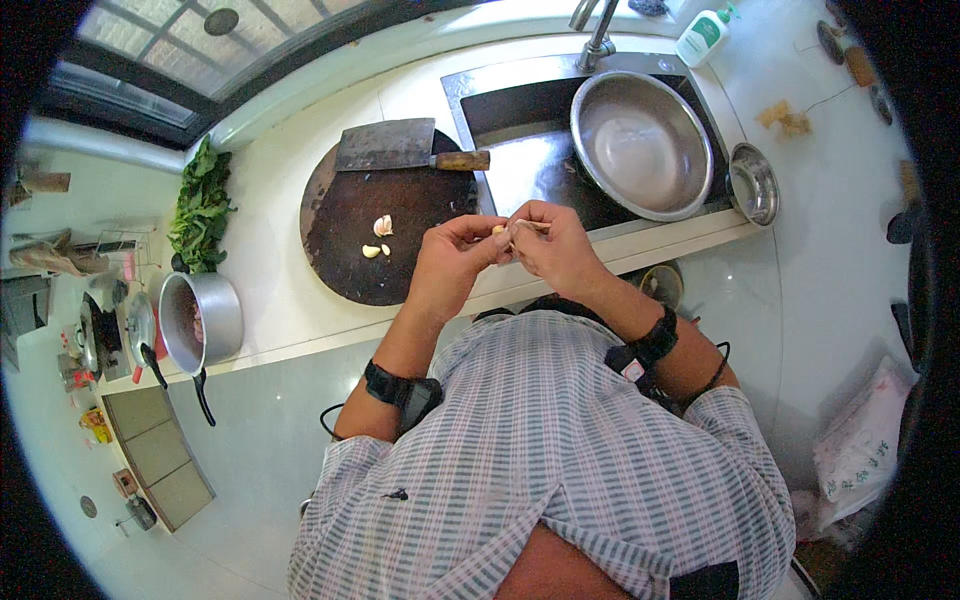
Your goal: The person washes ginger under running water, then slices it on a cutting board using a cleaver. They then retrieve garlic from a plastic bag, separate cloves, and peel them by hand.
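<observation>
My left hand [461, 251] and my right hand [551, 244] meet over the counter's front edge, fingertips together around a small garlic clove [498, 230]. Thin papery skin shows at the right fingers. To the left lies a round dark chopping board [352, 202]. On it rest a partly broken garlic bulb [383, 226], a peeled clove [370, 251] and a smaller piece [385, 249]. A cleaver [386, 145] with a wooden handle lies across the board's back, its handle reaching past the rim towards the sink.
A large steel bowl [641, 146] sits over the sink [517, 127], below the faucet [596, 49]. A small metal bowl [752, 184] and a pump bottle [703, 37] are at the right. Leafy greens [201, 210] and an aluminium pot [217, 319] stand left.
</observation>
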Demonstrator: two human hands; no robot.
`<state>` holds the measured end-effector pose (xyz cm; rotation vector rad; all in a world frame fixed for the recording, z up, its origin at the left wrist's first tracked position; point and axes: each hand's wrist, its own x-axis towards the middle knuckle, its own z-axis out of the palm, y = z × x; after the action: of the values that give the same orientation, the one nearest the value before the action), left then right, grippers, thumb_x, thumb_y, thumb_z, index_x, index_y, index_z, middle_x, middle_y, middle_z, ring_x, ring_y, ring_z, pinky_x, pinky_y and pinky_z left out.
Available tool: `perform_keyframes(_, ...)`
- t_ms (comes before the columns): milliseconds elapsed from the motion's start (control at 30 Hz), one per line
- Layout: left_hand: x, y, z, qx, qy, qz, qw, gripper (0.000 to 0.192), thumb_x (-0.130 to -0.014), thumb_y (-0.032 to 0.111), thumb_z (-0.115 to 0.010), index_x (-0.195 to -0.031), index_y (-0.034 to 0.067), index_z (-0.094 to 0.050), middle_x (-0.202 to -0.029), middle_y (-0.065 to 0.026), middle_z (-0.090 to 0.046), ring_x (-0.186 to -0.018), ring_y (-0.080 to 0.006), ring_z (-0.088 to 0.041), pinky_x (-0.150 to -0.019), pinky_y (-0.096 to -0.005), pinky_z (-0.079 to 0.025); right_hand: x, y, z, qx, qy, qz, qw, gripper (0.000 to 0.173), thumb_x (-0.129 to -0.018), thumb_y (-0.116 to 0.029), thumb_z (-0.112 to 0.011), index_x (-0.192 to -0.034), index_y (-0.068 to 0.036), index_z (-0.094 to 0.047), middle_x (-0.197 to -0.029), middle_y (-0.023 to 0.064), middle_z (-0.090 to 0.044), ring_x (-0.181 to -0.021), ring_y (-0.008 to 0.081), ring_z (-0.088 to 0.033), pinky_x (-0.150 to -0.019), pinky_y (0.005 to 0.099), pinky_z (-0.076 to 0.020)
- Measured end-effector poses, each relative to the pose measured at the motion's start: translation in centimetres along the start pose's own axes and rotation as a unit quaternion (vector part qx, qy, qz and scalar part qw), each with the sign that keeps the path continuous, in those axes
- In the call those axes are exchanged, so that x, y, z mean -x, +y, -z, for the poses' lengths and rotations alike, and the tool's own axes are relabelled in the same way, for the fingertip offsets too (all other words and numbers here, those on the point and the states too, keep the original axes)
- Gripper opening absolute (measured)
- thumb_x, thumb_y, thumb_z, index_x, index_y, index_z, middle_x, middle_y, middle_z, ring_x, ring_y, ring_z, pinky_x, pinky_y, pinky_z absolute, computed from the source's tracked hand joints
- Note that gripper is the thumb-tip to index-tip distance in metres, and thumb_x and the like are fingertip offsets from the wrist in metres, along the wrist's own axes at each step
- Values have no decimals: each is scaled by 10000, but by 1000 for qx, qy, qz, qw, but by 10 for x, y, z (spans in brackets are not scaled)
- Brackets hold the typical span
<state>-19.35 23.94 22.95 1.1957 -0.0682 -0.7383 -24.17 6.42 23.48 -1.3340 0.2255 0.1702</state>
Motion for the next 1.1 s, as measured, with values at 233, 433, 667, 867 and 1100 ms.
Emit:
perform_keyframes(233, -17, 7, -20, 131, -2, 53, 990, 285, -975, 141, -678, -1170, -67, -669, -1038, -134, -717, -929, -210, -696, -841, -333, -590, 4, -6, 31, -77, -4, -9, 997, 125, -993, -97, -540, -939, 7, -587, -752, 44, -629, -581, 63, -526, -491, 237, -418)
perform_keyframes(433, -28, -1, -29, 104, -14, 45, 993, 297, -978, 161, -679, -1171, -63, -665, -1039, -133, -706, -897, -207, -681, -826, -310, -563, 9, -3, 48, -213, 7, -2, 977, 110, -1003, -91, -498, -979, -12, -571, -787, 61, -622, -585, 91, -528, -480, 244, -400)
perform_keyframes(667, -39, -5, -32, 151, -49, 84, 984, 282, -989, 163, -659, -1173, -50, -651, -1008, -131, -705, -869, -215, -671, -776, -283, -550, 6, -10, 69, -246, 46, 13, 968, 73, -972, -54, -503, -946, -25, -565, -853, 97, -674, -626, 115, -575, -489, 253, -429)
perform_keyframes(867, -43, -4, -42, 144, -27, 84, 986, 293, -992, 126, -640, -1222, -54, -619, -1064, -174, -704, -932, -240, -688, -770, -279, -552, 3, -6, 82, -211, 61, 32, 975, 27, -914, 7, -563, -935, -7, -554, -783, 111, -658, -511, 136, -558, -425, 264, -432)
perform_keyframes(1100, -48, -3, -56, 112, 11, 58, 992, 293, -967, 83, -657, -1222, -57, -627, -1073, -172, -703, -943, -238, -690, -821, -303, -547, -6, 2, 91, -179, 41, -5, 983, 95, -893, 4, -562, -921, 24, -651, -738, 86, -645, -507, 129, -553, -431, 267, -431)
